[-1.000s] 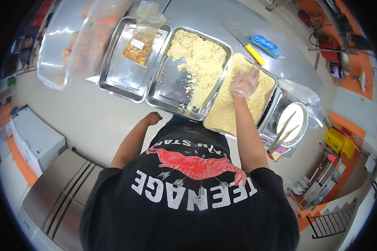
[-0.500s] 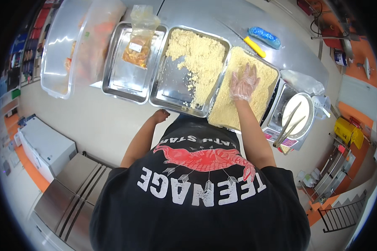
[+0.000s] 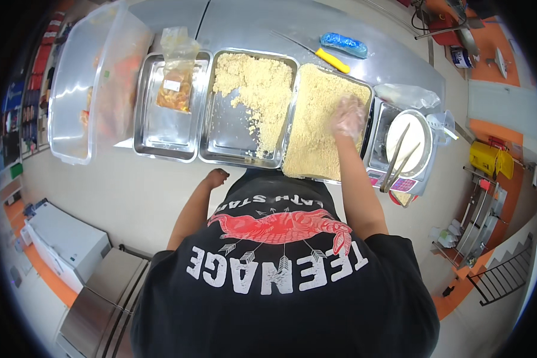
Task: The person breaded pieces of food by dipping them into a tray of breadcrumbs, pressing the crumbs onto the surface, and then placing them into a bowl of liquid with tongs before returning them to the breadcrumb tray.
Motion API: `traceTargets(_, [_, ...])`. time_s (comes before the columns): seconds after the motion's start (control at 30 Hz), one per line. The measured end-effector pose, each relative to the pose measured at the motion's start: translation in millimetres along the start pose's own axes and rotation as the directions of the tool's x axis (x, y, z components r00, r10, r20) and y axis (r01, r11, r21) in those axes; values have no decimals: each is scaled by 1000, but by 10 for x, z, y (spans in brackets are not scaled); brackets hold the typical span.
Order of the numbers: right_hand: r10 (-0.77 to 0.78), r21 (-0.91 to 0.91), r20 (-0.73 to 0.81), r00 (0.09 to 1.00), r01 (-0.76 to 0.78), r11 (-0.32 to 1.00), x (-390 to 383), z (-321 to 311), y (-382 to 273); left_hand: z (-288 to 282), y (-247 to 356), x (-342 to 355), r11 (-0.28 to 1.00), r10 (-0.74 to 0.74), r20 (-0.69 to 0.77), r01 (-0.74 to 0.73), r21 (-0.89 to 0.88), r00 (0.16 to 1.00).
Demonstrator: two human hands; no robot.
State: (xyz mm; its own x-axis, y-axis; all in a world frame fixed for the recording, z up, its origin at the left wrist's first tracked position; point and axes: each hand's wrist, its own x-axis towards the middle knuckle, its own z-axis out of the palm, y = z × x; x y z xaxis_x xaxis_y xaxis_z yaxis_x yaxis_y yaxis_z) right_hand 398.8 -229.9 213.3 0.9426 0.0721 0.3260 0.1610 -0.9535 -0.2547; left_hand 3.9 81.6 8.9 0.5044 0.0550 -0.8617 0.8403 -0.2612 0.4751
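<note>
My right hand [image 3: 348, 117], in a clear plastic glove, rests palm down on pale yellow crumbs [image 3: 313, 128] near the right side of a heaped tray. Its fingers look stretched out, though they are a little blurred. My bare left hand [image 3: 218, 178] hangs beside my body, below the near edge of the middle tray, with fingers curled and nothing seen in them. That metal tray [image 3: 230, 128] holds clumpier crumbs along its far and right sides, its bottom showing at the left.
At left, a metal tray [image 3: 161, 140] holds a bag of orange-brown food [image 3: 174, 95], beside a clear plastic bin [image 3: 71, 119]. Behind the crumbs lie a yellow-handled knife [image 3: 332, 61] and blue plastic roll [image 3: 343, 45]. At right, tongs [image 3: 394, 161] lie across a bowl of white contents [image 3: 407, 140] on a scale [image 3: 376, 152].
My right hand has shifted rightward over the crumbs, from the middle of the tray toward its right side. The whole view has shifted slightly. My left hand stays low beside me.
</note>
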Motion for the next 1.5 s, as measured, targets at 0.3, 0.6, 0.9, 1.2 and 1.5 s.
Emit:
traceTargets(0.3, [391, -182, 517, 762, -348, 920, 107, -199, -98, 33, -126, 5, 854, 157, 222, -245, 459, 962])
traceTargets(0.6, [535, -119, 508, 674, -561, 819, 393, -369, 11, -36, 100, -72, 903, 138, 171, -195, 384, 976])
traceTargets(0.9, [191, 232, 257, 947, -253, 939, 548, -133, -26, 92, 23, -99, 919, 59, 174, -122, 374, 983])
traceTargets(1.2, [201, 193, -57, 978, -187, 963, 470, 367, -308, 0, -107, -391, 984, -61, -43, 67, 166, 997])
traceTargets(1.5, [-52, 82, 115, 992, 43, 996, 557, 349, -261, 144, -64, -241, 961, -126, 15, 118, 249, 992])
